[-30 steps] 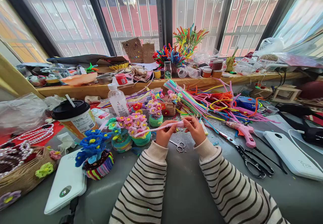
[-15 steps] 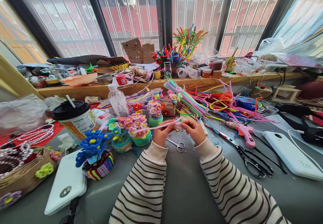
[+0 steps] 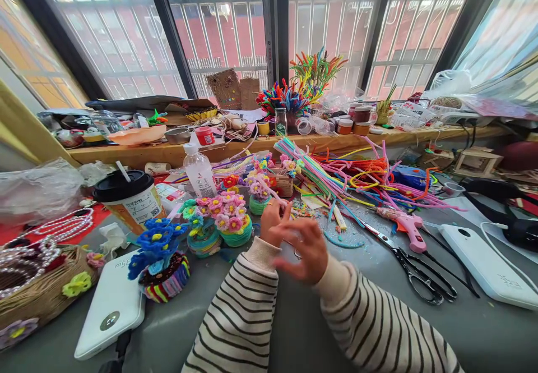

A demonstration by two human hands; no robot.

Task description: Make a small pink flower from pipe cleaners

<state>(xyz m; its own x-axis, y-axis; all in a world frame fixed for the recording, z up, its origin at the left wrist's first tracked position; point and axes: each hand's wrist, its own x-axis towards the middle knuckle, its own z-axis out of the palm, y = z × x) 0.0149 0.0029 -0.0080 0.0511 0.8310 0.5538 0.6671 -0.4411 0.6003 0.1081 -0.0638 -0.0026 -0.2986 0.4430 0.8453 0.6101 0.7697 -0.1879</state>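
While the left hand (image 3: 272, 220) pinches the fuzzy pink pipe cleaner (image 3: 275, 194), the right hand (image 3: 306, 248), fingers spread and empty, should regrip close beside that pinch for tight bends.

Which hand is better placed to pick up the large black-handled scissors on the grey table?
Probably the right hand. It hovers open and seems empty, on the same side as the large black-handled scissors. The left hand pinches a thin pink fuzzy pipe cleaner and is farther from them.
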